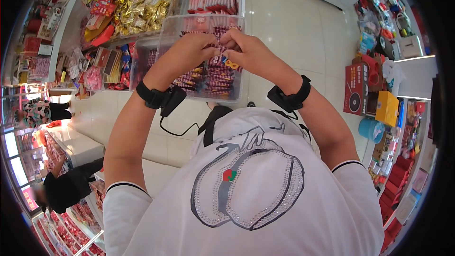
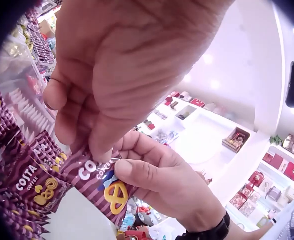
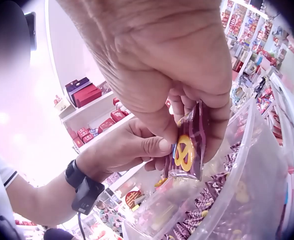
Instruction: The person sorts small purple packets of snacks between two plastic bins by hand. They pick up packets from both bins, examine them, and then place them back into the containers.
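Observation:
Both hands hold one small purple snack packet [image 2: 118, 197], striped and printed with a yellow pretzel and white lettering. My left hand [image 1: 192, 50] pinches it between thumb and fingers near its upper part. From the other side, my right hand [image 1: 249, 50] grips the same packet, its thumb close to the left fingertips. In the right wrist view the packet [image 3: 187, 155] stands tilted, pretzel side showing. Below the hands is a clear plastic bin [image 1: 163, 33] holding rows of similar purple packets [image 1: 220, 85]. Another packet [image 2: 39, 182] marked COSTA COFFEE lies close by in the left wrist view.
Gold-wrapped sweets [image 1: 147, 9] fill a bin to the upper left, with red and white packets [image 1: 213, 2] beyond. A tiled floor [image 1: 289, 42] runs along the right, past boxes and a blue bucket [image 1: 371, 130]. A person in black [image 1: 71, 185] is at the lower left.

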`<state>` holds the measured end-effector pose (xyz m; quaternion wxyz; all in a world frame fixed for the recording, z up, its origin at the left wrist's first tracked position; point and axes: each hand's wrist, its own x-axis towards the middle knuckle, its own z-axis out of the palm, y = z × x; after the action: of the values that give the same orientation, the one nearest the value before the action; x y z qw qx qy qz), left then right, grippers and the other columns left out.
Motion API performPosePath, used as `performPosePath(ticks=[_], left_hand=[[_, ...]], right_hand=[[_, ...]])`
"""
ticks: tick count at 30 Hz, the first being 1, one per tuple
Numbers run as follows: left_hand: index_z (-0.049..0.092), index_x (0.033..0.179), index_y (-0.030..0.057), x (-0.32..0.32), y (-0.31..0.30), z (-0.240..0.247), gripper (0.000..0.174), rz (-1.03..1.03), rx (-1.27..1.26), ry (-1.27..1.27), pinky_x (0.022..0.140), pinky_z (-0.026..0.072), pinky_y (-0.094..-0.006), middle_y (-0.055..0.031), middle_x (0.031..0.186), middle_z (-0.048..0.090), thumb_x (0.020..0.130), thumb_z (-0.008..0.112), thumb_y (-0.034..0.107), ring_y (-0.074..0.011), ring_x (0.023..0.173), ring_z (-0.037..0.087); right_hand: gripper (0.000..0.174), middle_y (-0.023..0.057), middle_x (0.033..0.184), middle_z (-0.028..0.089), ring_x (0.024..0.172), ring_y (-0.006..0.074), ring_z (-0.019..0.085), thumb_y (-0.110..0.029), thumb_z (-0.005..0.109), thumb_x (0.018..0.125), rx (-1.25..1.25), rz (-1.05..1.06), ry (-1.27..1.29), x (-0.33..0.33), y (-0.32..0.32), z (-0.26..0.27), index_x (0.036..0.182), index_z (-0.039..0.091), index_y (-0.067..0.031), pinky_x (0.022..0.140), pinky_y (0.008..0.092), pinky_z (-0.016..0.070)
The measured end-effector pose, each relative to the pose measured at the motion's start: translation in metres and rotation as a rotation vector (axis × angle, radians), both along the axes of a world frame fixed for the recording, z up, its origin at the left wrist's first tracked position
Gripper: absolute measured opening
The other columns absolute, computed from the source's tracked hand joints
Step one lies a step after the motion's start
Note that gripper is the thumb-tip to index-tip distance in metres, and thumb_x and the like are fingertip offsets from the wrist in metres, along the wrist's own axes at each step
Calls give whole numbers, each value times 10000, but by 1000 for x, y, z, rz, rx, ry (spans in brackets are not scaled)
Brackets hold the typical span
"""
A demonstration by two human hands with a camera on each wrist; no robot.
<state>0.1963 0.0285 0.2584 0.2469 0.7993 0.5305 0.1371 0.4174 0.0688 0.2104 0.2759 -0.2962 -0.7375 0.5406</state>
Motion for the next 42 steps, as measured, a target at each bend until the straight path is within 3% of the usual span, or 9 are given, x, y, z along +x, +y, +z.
performPosePath(ticks=[2, 8, 11, 14, 17, 23, 26, 32, 42], left_hand=[[646, 965, 3, -9, -2, -14, 111, -37, 118, -43, 680, 503, -350, -104, 804, 640, 939, 695, 99, -199, 734, 640], [588, 991, 3, -12, -6, -27, 95, 155, -321, -128, 604, 505, -338, -96, 765, 614, 940, 647, 58, -158, 678, 638], [559, 989, -2, -13, -6, -53, 99, 43, -256, -47, 589, 503, -343, -83, 744, 596, 935, 632, 38, -145, 678, 633], [557, 977, -8, -3, -5, -51, 110, 27, -284, -21, 609, 505, -375, -116, 753, 623, 902, 634, 12, -239, 672, 643], [618, 997, -5, -3, 3, -63, 137, -90, -92, 98, 710, 523, -486, -223, 879, 674, 869, 618, 45, -399, 844, 681], [584, 1020, 31, -4, 5, -78, 213, -89, 105, 292, 732, 536, -476, -169, 933, 649, 862, 711, 100, -413, 858, 672], [606, 1024, 19, 9, -2, -60, 165, -60, 123, 408, 729, 564, -479, -217, 944, 650, 877, 635, 88, -390, 857, 694], [444, 1111, 20, 6, -3, -59, 491, 7, 97, 424, 695, 554, -498, -219, 1029, 608, 831, 799, 210, -423, 888, 676], [430, 1249, -27, 5, 5, -69, 648, 116, 76, 278, 833, 560, -475, -269, 1213, 519, 804, 838, 207, -473, 1033, 626]], right_hand=[[296, 150, 1003, 696, 896, 205, 674, -119, 633, 935, 95, -34, 63, -2, 7, -11, 1197, 596, 14, 814, 351, 546], [313, 115, 1010, 694, 869, 182, 654, -182, 626, 953, -79, -191, 13, 28, 27, 16, 1201, 609, 9, 825, 336, 540], [301, 57, 1065, 660, 945, 124, 648, -195, 591, 996, -82, -130, -66, 38, 25, 7, 1226, 592, 0, 826, 293, 528], [288, 53, 1059, 658, 940, 124, 646, -185, 589, 993, -120, -123, -70, 42, 17, 0, 1217, 594, -4, 819, 292, 527], [288, 97, 1020, 698, 894, 165, 649, -174, 622, 961, -130, -159, -22, 42, 12, -6, 1184, 624, 10, 834, 322, 532], [265, 85, 1005, 704, 882, 157, 650, -164, 627, 960, -115, -157, -21, 46, 10, -12, 1165, 629, 4, 817, 313, 535], [255, 79, 982, 704, 862, 150, 648, -161, 632, 954, -128, -161, -31, 46, 9, -12, 1149, 633, 3, 805, 308, 534], [246, 71, 958, 697, 837, 137, 636, -161, 633, 948, -150, -148, -25, 46, 9, -15, 1129, 637, 5, 787, 301, 531], [250, 36, 1034, 653, 900, 119, 640, -182, 596, 995, -159, -77, -71, 48, 11, -16, 1175, 611, -10, 822, 292, 534]])
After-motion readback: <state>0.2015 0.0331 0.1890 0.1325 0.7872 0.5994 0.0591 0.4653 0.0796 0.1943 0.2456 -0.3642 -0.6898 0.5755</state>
